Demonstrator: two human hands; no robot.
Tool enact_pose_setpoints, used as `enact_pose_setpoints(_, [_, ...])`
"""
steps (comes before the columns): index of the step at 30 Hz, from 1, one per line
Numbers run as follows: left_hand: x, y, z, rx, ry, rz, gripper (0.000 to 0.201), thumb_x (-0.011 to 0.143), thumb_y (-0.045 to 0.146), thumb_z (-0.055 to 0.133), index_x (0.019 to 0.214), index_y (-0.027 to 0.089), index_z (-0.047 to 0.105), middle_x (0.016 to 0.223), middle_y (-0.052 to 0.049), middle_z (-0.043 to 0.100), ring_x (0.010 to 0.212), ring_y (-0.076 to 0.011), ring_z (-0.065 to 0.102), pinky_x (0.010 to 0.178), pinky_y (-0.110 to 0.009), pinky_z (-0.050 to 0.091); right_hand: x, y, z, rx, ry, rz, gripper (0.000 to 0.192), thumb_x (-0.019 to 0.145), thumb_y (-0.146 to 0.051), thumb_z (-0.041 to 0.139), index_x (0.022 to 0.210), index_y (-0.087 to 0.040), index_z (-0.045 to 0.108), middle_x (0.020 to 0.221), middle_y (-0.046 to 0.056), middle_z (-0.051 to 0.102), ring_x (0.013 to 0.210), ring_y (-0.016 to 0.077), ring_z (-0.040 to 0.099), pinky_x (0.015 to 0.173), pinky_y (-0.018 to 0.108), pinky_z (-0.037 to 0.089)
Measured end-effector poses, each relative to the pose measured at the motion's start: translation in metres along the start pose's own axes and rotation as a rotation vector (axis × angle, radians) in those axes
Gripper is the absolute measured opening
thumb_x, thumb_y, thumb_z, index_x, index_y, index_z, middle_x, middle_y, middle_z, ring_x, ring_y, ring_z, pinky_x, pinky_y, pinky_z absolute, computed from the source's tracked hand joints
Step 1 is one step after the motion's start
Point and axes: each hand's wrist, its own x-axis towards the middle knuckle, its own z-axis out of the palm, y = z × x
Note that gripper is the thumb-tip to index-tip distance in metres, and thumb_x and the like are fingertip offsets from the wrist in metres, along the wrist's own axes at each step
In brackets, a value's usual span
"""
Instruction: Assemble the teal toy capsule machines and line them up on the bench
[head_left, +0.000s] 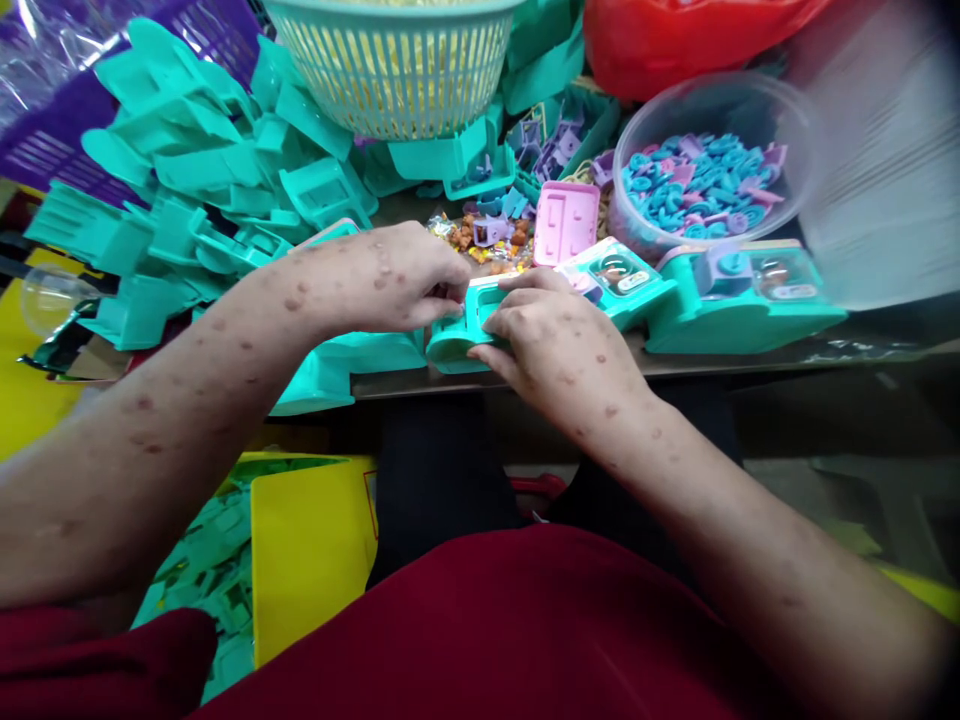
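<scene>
Both hands meet on one teal toy body at the near edge of the table. The left hand lies over its far left end with fingers curled down onto the top, a clenched grip on the piece. The right hand covers the near right end, thumb along the lower edge and fingertips pressing the top face, so the grip there is also closed on the same body. The piece sits pinched between the two grips, its lower left end showing below the left fingers.

It looks like moulded hard plastic: light, stiff, hollow, with a smooth surface that may slip under dry fingers. Thin walls and small snap features would likely crack or whiten if twisted, so the sound hold is on the long side walls and solid ends, not on the open top edge.

Just beyond the right grip stand two finished teal toys, each with a small clear window on top, and a pink panel stands upright behind them. Further out from the right grip is a clear tub of small blue and purple parts. Beyond the left grip a heap of teal shells spreads across the table, with a teal mesh basket behind it. A bag of small orange bits lies just past both grips.
</scene>
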Motion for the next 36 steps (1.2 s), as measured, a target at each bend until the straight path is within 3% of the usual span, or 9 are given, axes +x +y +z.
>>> enact_pose_setpoints(14, [-0.005, 0.008, 0.005, -0.020, 0.021, -0.057, 0.015, 0.091, 0.031, 0.065, 0.081, 0.022, 0.072, 0.073, -0.002, 0.067, 0.070, -0.0187, 0.062, 0.070, -0.031, 0.038, 0.001, 0.002, 0.000, 0.008, -0.007, -0.021, 0.020, 0.104, -0.033, 0.076, 0.096, -0.016, 0.083, 0.107, 0.015, 0.082, 0.130, 0.0354, 0.062, 0.105, 0.047, 0.055])
enact_pose_setpoints(18, [-0.002, -0.001, -0.006, 0.032, -0.044, -0.049, 0.021, 0.092, 0.040, 0.067, 0.086, 0.023, 0.077, 0.072, 0.000, 0.069, 0.067, -0.0171, 0.061, 0.068, -0.029, 0.039, 0.001, 0.002, 0.000, 0.008, 0.010, -0.031, 0.020, 0.103, -0.033, 0.078, 0.099, -0.015, 0.085, 0.106, 0.016, 0.082, 0.127, 0.0355, 0.062, 0.104, 0.047, 0.056])
enact_pose_setpoints(22, [-0.003, -0.006, -0.020, 0.009, -0.003, -0.029, 0.033, 0.097, 0.051, 0.064, 0.095, 0.022, 0.080, 0.079, -0.002, 0.072, 0.074, -0.0181, 0.067, 0.075, -0.029, 0.045, 0.001, 0.002, -0.001, -0.017, 0.014, -0.038, 0.022, 0.101, -0.035, 0.080, 0.098, -0.014, 0.084, 0.106, 0.017, 0.081, 0.124, 0.0357, 0.061, 0.104, 0.047, 0.055])
enact_pose_setpoints(25, [-0.004, 0.000, -0.022, 0.017, 0.006, -0.016, 0.025, 0.093, 0.046, 0.072, 0.101, 0.024, 0.081, 0.089, -0.001, 0.076, 0.081, -0.0193, 0.070, 0.077, -0.029, 0.045, 0.001, 0.003, 0.000, -0.012, 0.018, -0.053, 0.021, 0.101, -0.034, 0.080, 0.097, -0.015, 0.084, 0.105, 0.016, 0.081, 0.125, 0.0349, 0.061, 0.105, 0.046, 0.055])
enact_pose_setpoints(29, [-0.005, 0.016, -0.015, 0.153, -0.019, -0.037, 0.011, 0.095, 0.029, 0.070, 0.093, 0.022, 0.079, 0.087, -0.003, 0.076, 0.080, -0.0204, 0.069, 0.070, -0.029, 0.042, 0.001, 0.000, -0.002, -0.047, 0.007, -0.034, 0.022, 0.103, -0.034, 0.077, 0.096, -0.014, 0.084, 0.104, 0.016, 0.081, 0.123, 0.0339, 0.063, 0.103, 0.044, 0.056])
enact_pose_setpoints(36, [-0.012, 0.015, 0.001, 0.108, 0.029, 0.026, 0.020, 0.105, 0.024, 0.058, 0.096, 0.020, 0.075, 0.092, -0.007, 0.077, 0.084, -0.0217, 0.071, 0.075, -0.030, 0.050, 0.004, -0.006, -0.010, -0.027, -0.055, 0.023, 0.021, 0.105, -0.036, 0.075, 0.098, -0.019, 0.084, 0.107, 0.012, 0.083, 0.128, 0.0305, 0.065, 0.099, 0.037, 0.061])
